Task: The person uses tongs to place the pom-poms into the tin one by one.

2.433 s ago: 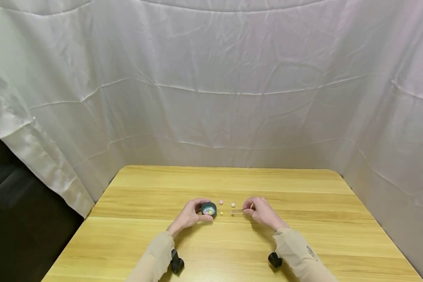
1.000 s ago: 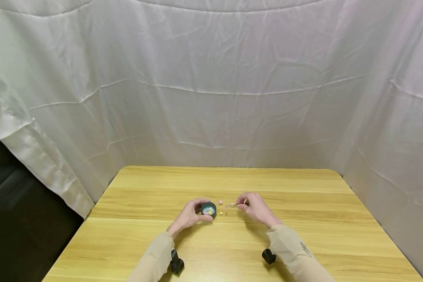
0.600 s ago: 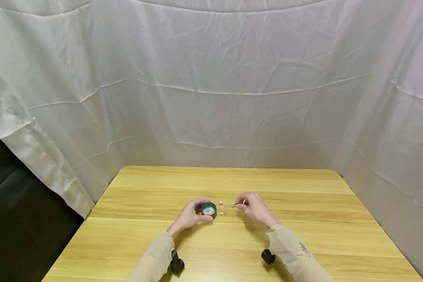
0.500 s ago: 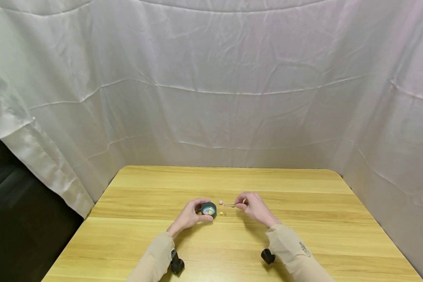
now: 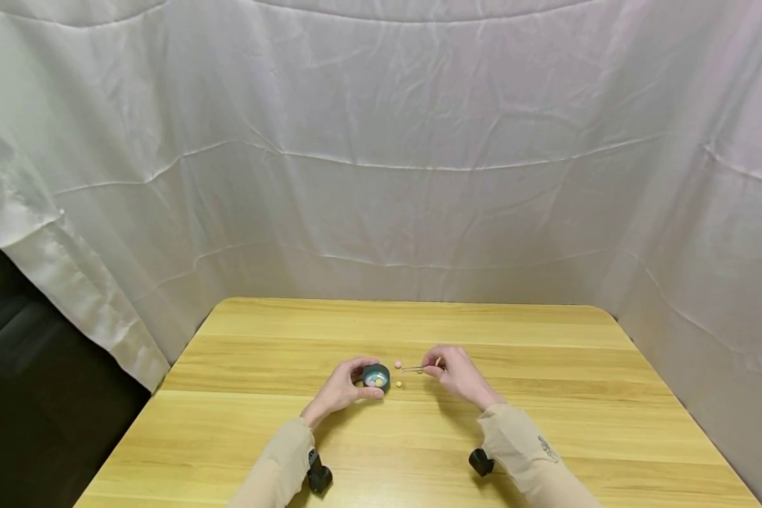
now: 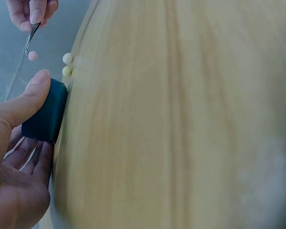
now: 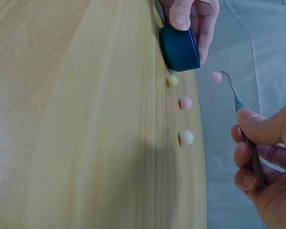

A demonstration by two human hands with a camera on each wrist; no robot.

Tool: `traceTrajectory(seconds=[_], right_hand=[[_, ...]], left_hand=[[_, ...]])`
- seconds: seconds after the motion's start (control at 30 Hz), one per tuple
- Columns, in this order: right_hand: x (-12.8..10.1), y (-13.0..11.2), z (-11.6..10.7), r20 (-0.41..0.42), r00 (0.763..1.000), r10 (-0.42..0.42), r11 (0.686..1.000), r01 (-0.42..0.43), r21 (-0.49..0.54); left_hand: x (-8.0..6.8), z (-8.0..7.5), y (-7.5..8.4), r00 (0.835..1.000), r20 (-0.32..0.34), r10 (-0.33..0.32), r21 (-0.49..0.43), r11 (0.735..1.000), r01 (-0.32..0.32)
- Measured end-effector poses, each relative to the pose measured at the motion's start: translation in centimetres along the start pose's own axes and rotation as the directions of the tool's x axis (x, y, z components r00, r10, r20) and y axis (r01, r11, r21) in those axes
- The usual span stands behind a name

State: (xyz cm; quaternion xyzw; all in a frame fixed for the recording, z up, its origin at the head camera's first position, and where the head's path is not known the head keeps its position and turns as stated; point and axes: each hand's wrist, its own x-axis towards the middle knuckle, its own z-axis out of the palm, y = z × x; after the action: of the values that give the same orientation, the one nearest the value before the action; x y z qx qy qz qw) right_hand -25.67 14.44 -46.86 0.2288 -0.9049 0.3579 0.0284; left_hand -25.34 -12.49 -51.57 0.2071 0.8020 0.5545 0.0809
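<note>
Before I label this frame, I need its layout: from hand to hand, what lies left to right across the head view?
Left hand, round container, pink ball and yellow ball about level, tweezers, right hand.

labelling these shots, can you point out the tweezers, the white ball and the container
tweezers (image 7: 236, 99), right wrist view, on the metal shank just ahead of the thumb
white ball (image 7: 186, 138), right wrist view, middle of its visible face
container (image 7: 179, 48), right wrist view, on its outer side wall
</note>
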Motion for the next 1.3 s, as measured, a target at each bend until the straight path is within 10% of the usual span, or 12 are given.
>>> traceTrajectory(seconds=[1.3], right_hand=[[0.7,-1.5,0.6,-0.056,0.998,-0.023,0.999,0.025,0.034]], left_hand=[[0.2,0.0,-0.1,1.000,-0.005,-0.022,-0.019,1.000,0.022]])
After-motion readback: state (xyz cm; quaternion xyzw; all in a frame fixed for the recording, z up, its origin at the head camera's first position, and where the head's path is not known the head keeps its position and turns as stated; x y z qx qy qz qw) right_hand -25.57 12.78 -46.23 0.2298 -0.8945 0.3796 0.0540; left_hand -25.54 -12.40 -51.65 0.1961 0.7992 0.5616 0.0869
